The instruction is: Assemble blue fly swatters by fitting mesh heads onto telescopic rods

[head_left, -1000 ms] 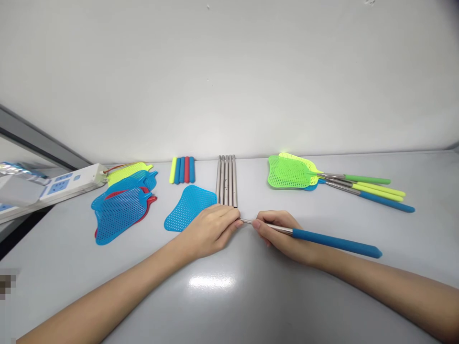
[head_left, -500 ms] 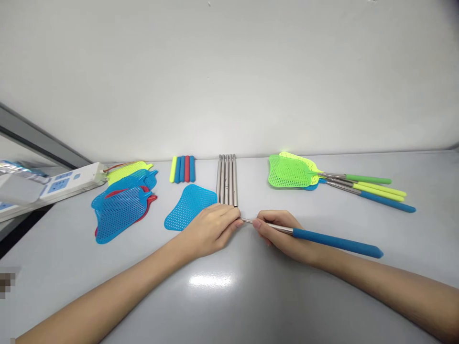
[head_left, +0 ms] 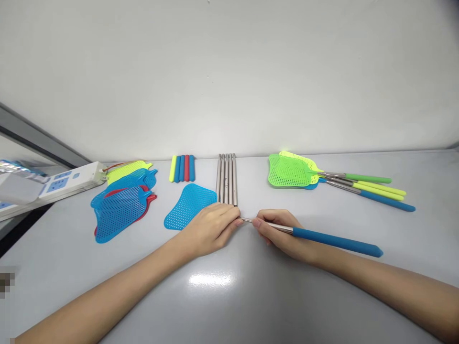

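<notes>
My left hand (head_left: 217,224) is closed at the neck of a blue perforated fly swatter head (head_left: 191,205), which lies to its left. The neck itself is hidden under my fingers. In a pinch, my right hand (head_left: 279,231) holds a metal telescopic rod (head_left: 281,228) whose end wears a blue grip sleeve (head_left: 337,242). The rod's thin tip runs left into my left hand, so the joint between rod and head cannot be seen. Just beyond my left fingers lie several bare metal rods (head_left: 226,179) side by side.
Blue, red and yellow swatter heads (head_left: 122,212) overlap at the left, beside a white power strip (head_left: 71,181). Coloured grip sleeves (head_left: 182,168) lie in a row near the wall. At the right, several fly swatters with handles (head_left: 292,171) are stacked on the grey table (head_left: 229,306).
</notes>
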`<state>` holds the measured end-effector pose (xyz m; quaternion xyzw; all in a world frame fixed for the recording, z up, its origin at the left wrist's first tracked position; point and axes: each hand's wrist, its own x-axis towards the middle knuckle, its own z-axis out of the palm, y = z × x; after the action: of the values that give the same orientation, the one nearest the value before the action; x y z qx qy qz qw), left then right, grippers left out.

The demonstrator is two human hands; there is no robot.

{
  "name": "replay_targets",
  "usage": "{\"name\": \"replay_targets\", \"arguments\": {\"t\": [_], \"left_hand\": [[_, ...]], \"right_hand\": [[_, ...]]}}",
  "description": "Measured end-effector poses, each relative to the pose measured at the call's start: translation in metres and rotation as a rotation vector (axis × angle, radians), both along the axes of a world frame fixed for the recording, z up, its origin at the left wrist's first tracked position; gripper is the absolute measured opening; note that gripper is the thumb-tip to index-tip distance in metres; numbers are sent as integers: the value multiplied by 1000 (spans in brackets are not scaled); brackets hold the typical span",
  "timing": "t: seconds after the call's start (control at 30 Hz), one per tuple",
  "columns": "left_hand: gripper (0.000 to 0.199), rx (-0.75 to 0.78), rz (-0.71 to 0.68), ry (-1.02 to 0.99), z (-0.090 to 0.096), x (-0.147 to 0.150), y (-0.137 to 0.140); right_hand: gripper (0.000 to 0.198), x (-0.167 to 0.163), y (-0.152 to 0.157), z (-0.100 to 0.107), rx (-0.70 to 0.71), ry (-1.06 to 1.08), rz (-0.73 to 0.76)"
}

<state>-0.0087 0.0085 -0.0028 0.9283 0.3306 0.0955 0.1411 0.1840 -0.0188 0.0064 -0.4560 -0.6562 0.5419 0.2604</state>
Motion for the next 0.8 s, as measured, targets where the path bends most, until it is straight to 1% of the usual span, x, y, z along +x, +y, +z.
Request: {"name": "replay_targets", "arguments": {"t": [0.6, 0.7, 0.8], "left_hand": [[24, 3, 11, -24, 1, 1, 0], [25, 12, 1, -14, 1, 2, 0], [26, 17, -29, -1, 1, 2, 0]], "right_hand": [[35, 0, 0, 2, -1, -16, -12], [35, 0, 0, 0, 5, -10, -12], [36, 0, -1, -5, 45, 8, -14]]}}
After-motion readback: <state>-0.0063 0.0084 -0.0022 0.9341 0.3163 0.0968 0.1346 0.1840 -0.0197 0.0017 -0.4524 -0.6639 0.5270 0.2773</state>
